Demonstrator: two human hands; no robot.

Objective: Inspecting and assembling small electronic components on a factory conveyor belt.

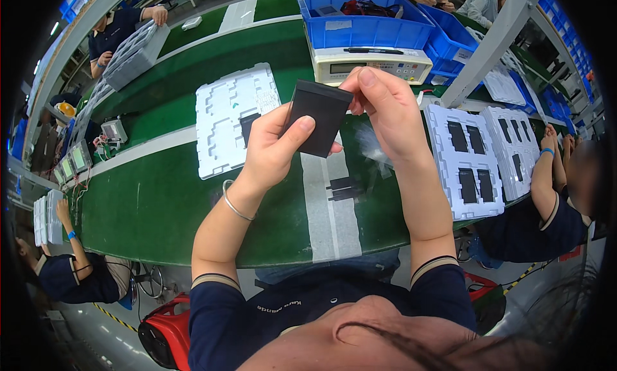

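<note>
My left hand (273, 143) grips a flat black rectangular pack (321, 120) above the table, thumb across its broad face and fingers behind. The pack is tilted, one narrow end turned up. At its upper right corner is my right hand (385, 104), with fingers bent and thumb and forefinger drawn together; whatever lies between them is too small or hidden to make out. Beyond my left hand lies a white moulded tray (215, 123) with a black piece (247, 125) in it, partly covered by my hand. Small black strips (344, 188) rest on the pale band below the pack.
White trays (443, 165) with several black packs lie at the right, near a co-worker's arms (546, 172). A bench meter (373, 64) with a pen on it stands at the back, by blue bins (366, 27). Clear plastic film (373, 146) lies by my right wrist. A metal post (491, 46) rises behind.
</note>
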